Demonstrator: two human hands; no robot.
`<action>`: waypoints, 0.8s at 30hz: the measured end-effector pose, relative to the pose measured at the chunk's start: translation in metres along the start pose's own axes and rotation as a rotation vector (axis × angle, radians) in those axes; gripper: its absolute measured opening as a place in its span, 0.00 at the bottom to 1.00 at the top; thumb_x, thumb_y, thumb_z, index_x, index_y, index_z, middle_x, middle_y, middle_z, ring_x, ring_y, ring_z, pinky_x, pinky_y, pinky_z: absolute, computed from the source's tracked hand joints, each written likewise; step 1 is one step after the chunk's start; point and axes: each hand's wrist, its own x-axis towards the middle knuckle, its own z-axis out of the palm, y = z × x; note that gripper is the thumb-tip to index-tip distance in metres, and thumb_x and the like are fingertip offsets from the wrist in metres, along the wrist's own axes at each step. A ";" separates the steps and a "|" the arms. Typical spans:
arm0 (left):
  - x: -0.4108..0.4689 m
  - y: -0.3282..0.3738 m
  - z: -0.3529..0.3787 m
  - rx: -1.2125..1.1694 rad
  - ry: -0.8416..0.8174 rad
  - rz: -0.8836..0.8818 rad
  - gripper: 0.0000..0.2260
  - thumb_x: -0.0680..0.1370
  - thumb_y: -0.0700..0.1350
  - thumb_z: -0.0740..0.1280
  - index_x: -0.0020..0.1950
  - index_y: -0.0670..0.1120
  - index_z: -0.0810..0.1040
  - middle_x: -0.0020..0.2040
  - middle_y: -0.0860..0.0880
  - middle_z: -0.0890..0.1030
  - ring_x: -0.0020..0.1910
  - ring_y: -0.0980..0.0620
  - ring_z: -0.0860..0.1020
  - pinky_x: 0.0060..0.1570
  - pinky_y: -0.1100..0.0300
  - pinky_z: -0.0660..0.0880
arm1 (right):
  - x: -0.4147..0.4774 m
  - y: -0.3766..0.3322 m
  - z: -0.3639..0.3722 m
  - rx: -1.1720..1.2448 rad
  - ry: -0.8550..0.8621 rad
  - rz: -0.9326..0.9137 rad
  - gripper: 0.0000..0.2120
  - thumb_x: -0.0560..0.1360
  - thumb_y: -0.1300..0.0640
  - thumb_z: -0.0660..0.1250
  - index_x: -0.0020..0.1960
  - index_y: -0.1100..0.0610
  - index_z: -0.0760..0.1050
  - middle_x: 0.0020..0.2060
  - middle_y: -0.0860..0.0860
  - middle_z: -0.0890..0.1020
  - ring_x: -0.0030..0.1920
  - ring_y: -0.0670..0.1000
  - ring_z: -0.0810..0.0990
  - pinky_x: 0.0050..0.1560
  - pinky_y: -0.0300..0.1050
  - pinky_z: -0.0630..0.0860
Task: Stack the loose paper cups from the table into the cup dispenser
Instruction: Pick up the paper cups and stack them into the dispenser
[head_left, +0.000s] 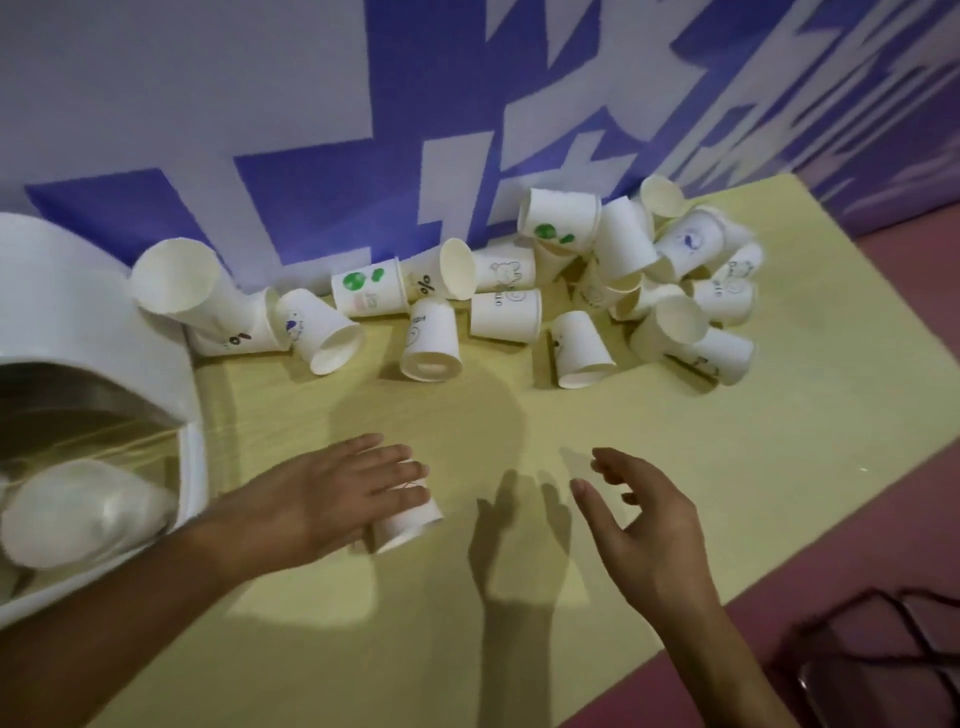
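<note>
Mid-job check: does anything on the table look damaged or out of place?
One cup next to the dispenser, mouth towards the camera, has a squashed, out-of-round rim; it may not nest cleanly. The other loose cups lie jumbled against the wall but look intact.

Black "%" printed on a tipped white paper cup by the wall (428, 280). Lettering "ello" on the white paper cup lying beside it (506, 317). Big white characters on the blue wall banner (311, 156) unreadable

Loose paper cups (504, 314) lie heaped along the back of the counter (701, 467), against the wall (234, 93). The cup dispenser (78, 312) stands at left. Near the front, a single cup (410, 519) lies under the left hand (332, 493), with the right hand (649, 525) apart to its right.
</note>
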 end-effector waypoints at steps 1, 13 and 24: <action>0.004 -0.001 0.003 -0.003 0.051 0.023 0.34 0.70 0.49 0.79 0.73 0.51 0.71 0.72 0.49 0.78 0.72 0.48 0.75 0.76 0.54 0.57 | 0.008 0.007 -0.002 -0.007 -0.002 0.008 0.24 0.77 0.40 0.70 0.68 0.50 0.79 0.58 0.41 0.82 0.56 0.39 0.79 0.58 0.45 0.79; 0.066 0.048 -0.039 -1.000 0.743 -0.909 0.35 0.59 0.60 0.85 0.59 0.69 0.70 0.57 0.66 0.79 0.55 0.64 0.79 0.50 0.73 0.74 | 0.139 0.017 0.045 0.150 0.125 0.298 0.54 0.62 0.27 0.77 0.76 0.60 0.68 0.65 0.57 0.79 0.67 0.60 0.76 0.64 0.60 0.76; 0.069 0.062 -0.054 -1.057 0.966 -0.981 0.32 0.66 0.81 0.65 0.65 0.68 0.66 0.59 0.62 0.78 0.53 0.58 0.80 0.49 0.61 0.78 | 0.132 0.011 0.046 0.396 0.176 0.173 0.21 0.73 0.50 0.78 0.60 0.46 0.71 0.51 0.42 0.79 0.54 0.51 0.83 0.49 0.43 0.80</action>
